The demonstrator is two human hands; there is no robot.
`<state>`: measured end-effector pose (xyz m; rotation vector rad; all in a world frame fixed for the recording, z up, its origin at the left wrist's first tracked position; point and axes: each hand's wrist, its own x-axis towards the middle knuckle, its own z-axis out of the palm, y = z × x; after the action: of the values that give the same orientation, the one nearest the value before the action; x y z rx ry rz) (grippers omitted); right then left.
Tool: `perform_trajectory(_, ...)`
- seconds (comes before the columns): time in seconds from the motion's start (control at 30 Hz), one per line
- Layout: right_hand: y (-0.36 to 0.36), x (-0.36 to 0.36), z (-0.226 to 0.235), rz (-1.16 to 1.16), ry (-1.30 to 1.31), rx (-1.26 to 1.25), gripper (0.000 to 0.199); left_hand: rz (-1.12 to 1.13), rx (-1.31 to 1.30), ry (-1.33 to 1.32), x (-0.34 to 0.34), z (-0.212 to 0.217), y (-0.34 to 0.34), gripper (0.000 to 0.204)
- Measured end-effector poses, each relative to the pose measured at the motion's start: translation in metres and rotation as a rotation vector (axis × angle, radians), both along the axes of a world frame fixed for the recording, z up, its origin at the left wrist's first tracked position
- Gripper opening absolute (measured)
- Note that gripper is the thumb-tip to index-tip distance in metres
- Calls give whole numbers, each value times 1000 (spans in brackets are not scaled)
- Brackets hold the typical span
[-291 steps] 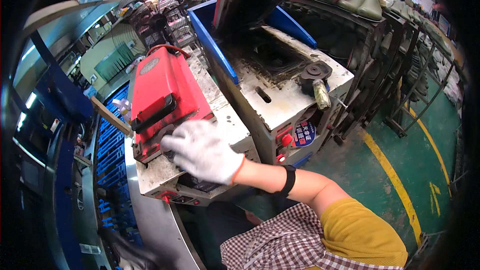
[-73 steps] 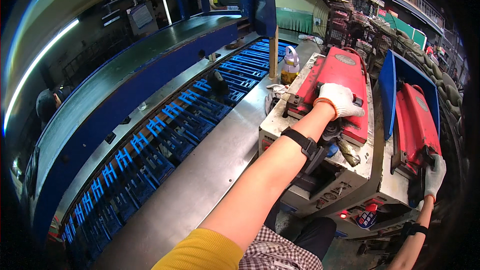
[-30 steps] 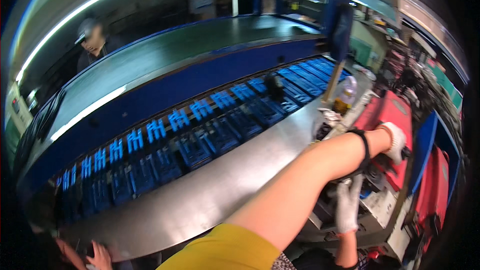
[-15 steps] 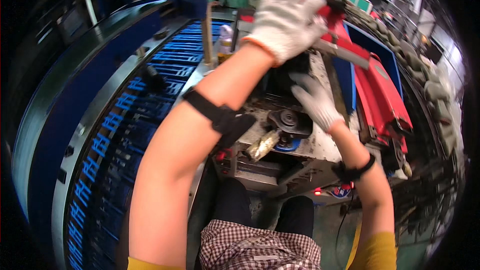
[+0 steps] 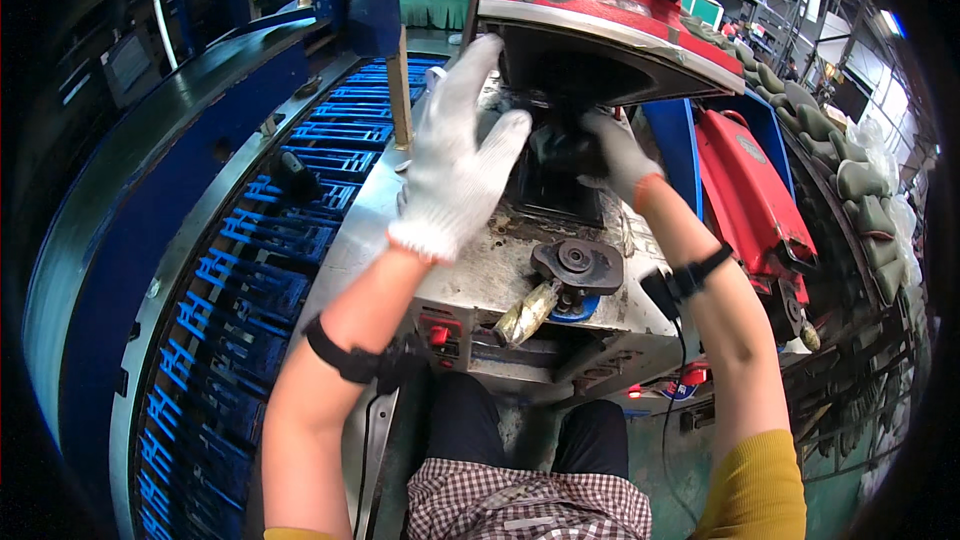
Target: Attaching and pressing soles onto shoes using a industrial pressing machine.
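My left hand (image 5: 455, 155), in a white knit glove, is raised at the left end of a machine's red lid (image 5: 600, 5). Its fingers are stretched out, thumb apart, and nothing is held in it. The lid stands up, showing its dark underside. Beneath it my gloved right hand (image 5: 622, 155) reaches in from the right, beside a glossy black part (image 5: 555, 170). Shadow hides its fingertips, so its grip is unclear. Nearer to me, a dark round-centred clamp piece (image 5: 575, 258) with a tape-wrapped handle (image 5: 527, 312) sits on the worn metal machine top (image 5: 480, 275).
On the left runs a conveyor with blue slats (image 5: 215, 270) beside a dark blue frame (image 5: 130, 190). A second red cover (image 5: 750, 185) and a blue panel (image 5: 672, 145) stand to the right. Several olive-green shoe-like shapes (image 5: 862, 180) line a rack beyond. A red switch (image 5: 439, 335) is on the machine's front.
The red lid has swung up and now shows its underside. My left hand has come down and left from the lid area. My right hand has shifted slightly under the lid.
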<state>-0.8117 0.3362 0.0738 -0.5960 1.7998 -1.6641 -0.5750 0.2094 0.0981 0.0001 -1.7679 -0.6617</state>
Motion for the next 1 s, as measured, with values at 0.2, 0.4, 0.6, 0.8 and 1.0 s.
perform_trajectory(0.2, 61, 123, 25, 244, -287, -482, 61, -890, 1100, -36, 24, -37, 56, 33)
perform_trajectory(0.4, 86, 170, 15, 437, 1006, -89, 92, -1254, 1618, 300, 94, -52, 44, 41)
perform_trajectory(0.6, 169, 125, -50, 14, 1314, 275, 68, -198, 1491, 30, 144, -115, -88, 32)
perform_trajectory(0.8, 189, 116, -100, -154, 1493, 488, 79, 552, 1163, 47, 166, -184, -231, 40)
perform_trajectory(1.0, 181, 119, -107, -197, 1512, 417, 66, 933, 745, -689, 228, -255, -308, 112)
